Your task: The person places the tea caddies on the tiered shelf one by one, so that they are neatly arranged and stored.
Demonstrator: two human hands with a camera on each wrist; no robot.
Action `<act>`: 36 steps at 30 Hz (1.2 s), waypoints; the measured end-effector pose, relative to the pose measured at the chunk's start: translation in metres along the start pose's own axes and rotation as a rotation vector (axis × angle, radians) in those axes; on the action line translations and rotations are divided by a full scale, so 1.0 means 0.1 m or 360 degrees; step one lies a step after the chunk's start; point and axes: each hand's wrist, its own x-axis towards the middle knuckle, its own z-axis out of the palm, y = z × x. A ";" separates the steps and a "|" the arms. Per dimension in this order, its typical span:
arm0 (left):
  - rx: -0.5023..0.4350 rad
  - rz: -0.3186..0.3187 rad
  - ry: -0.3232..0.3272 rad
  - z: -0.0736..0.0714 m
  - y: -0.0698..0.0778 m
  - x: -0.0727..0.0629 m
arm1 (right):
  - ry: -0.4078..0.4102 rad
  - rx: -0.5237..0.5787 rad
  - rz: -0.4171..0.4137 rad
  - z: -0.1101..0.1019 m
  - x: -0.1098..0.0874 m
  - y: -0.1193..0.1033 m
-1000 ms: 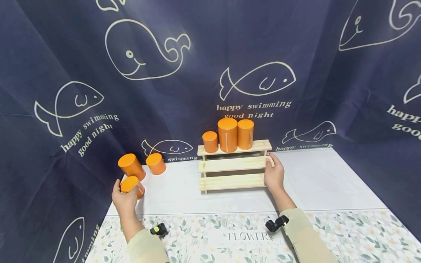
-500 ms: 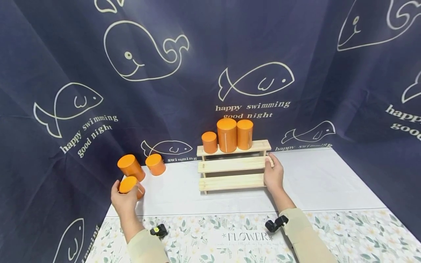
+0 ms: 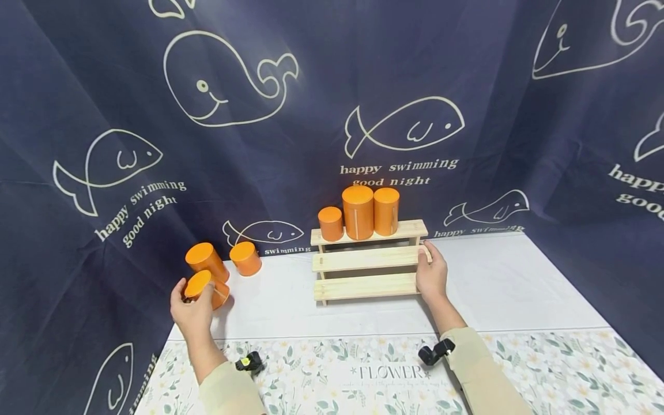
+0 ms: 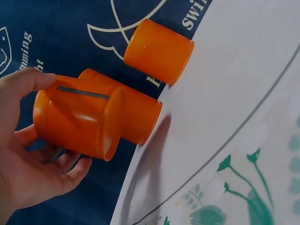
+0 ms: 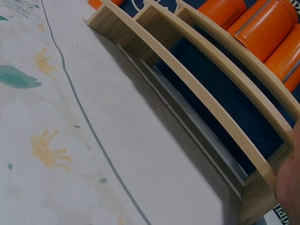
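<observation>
Dark blue cloth printed with white whales, fish and the words "happy swimming good night" hangs behind and to both sides of your table (image 3: 498, 288), whose far part is plain white and whose near edge carries a floral strip reading "FLOWER". On that white part stands a stepped wooden rack (image 3: 365, 262) with three tiers; its top tier holds three closed orange tins in a row, a short tin (image 3: 331, 223) on the left, a tall wide tin (image 3: 357, 212) in the middle and a tall slimmer tin (image 3: 386, 211) on the right, all upright and close together, while the two lower tiers are bare. What the tins contain cannot be told, since every lid is on. Off to the left, near the cloth, two more tins sit beside each other: a leaning tin (image 3: 206, 261) and a small upright tin (image 3: 245, 258) just to its right. Your left hand (image 3: 193, 311) is curled round a third orange tin (image 3: 204, 290), thumb over the top and fingers underneath, holding it tilted with its lid turned away from you, just in front of the leaning one. Your right hand (image 3: 432, 275) rests against the right end of the rack, fingers wrapped about the end post at the middle tier, gripping it
</observation>
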 end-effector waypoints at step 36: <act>0.0056 0.0559 -0.0176 0.11 0.60 -0.38 | 0.0039 0.0044 -0.0017 0.00 0.03 0.01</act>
